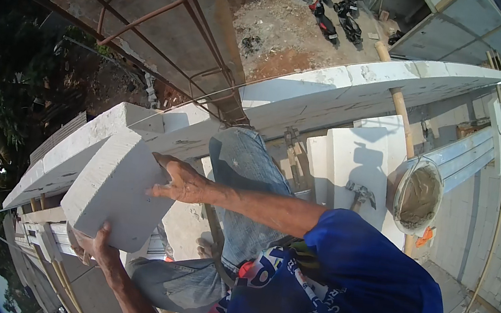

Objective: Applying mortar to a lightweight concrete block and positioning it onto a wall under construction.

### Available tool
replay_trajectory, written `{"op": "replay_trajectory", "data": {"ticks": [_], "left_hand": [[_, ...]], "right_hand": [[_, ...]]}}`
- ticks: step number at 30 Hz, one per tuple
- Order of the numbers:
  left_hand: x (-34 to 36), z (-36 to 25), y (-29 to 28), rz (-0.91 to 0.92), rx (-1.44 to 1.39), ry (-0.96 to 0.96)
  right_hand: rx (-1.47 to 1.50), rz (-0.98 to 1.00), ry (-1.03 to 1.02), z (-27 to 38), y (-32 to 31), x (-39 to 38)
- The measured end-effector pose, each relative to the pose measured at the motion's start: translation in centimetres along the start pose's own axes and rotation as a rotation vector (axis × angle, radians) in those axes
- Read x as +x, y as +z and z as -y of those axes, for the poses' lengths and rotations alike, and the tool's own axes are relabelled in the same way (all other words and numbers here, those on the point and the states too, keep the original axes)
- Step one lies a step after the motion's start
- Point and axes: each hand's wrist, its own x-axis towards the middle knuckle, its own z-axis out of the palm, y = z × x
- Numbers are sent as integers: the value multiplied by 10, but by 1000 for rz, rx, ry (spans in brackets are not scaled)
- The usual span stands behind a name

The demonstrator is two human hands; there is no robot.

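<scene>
A white lightweight concrete block (120, 193) is held tilted in front of me, at the left, between both hands. My left hand (96, 244) grips its lower corner, thumb on the face and fingers partly hidden beneath. On the opposite edge, my right hand (183, 180) is closed round the block's side. Just beyond is the low wall of similar white blocks (65, 156), with one more block (134, 116) on top of it. A thin string line (191, 102) runs along the wall. Whether the held block touches the wall, I cannot tell.
On my right, a hammer (360, 194) lies on stacked white blocks (353, 155), beside a bucket of grey mortar (418, 199). Bamboo poles (401, 117) cross the wall. A rusty steel bar frame (185, 3) rises ahead. Far below are parked motorbikes (325, 23).
</scene>
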Motion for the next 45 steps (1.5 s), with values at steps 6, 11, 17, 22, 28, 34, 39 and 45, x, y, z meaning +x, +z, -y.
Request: {"op": "replay_trajectory", "data": {"ticks": [6, 11, 17, 22, 28, 34, 39, 45], "left_hand": [[6, 22, 18, 167, 334, 124], [-3, 22, 22, 269, 414, 3], [0, 47, 34, 364, 328, 46], [-2, 24, 36, 358, 433, 16], [16, 19, 26, 311, 435, -42], [14, 22, -32, 118, 500, 44], [-7, 27, -70, -188, 401, 54], [-12, 26, -117, -629, 138, 70]], "right_hand": [[-298, -95, 14, 6, -34, -57], [-410, -171, 94, 46, -76, -92], [-616, -426, 40, 78, -136, -156], [-670, -517, 262, 77, -164, -184], [-731, -507, 385, 54, -159, -181], [-643, -428, 383, 40, -133, -157], [-678, -215, 315, 29, -118, -116], [-608, 23, 76, 28, -32, -21]]}}
